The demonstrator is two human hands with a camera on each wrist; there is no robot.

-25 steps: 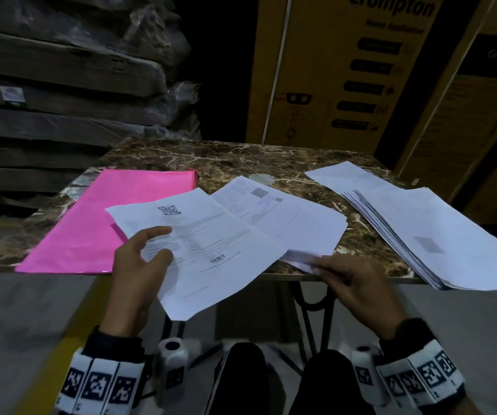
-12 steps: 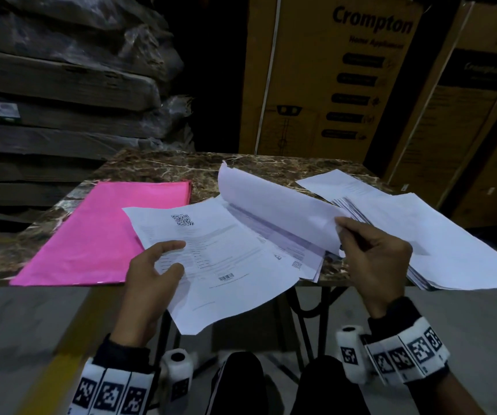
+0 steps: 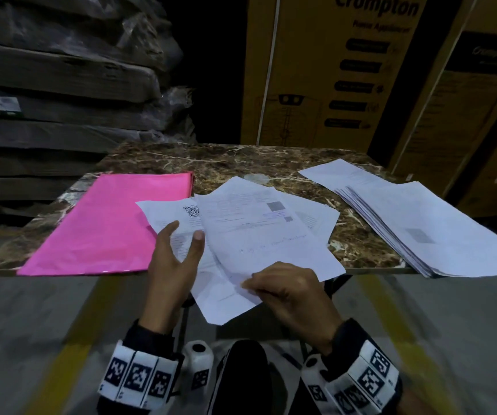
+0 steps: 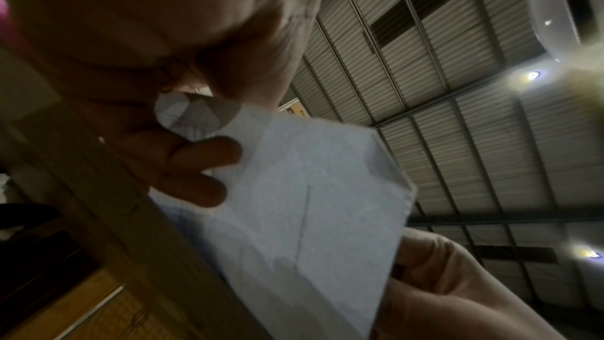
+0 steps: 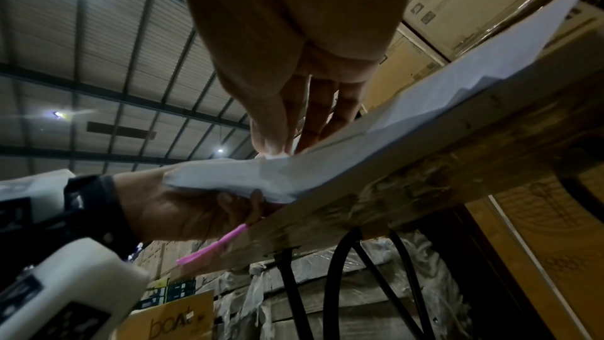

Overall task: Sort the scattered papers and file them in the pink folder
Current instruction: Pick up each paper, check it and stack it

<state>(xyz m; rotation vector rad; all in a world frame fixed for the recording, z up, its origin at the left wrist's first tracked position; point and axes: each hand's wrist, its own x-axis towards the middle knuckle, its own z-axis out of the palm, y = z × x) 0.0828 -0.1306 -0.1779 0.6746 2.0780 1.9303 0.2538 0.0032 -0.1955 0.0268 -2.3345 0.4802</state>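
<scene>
Sorting underway: right hand (image 3: 289, 292) pinching loose sheet (image 3: 259, 235) onto sheets gripped by left hand (image 3: 172, 265), frame centre. Pink folder (image 3: 103, 223) lying closed, tabletop (image 3: 241, 160) left. Next: squaring edges, opening folder.

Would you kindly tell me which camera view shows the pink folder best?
The head view: the pink folder lies closed and flat on the marble table, left of the papers. The right wrist view catches only its edge from below; the left wrist view shows a blurred pink sliver at its left border.
</scene>
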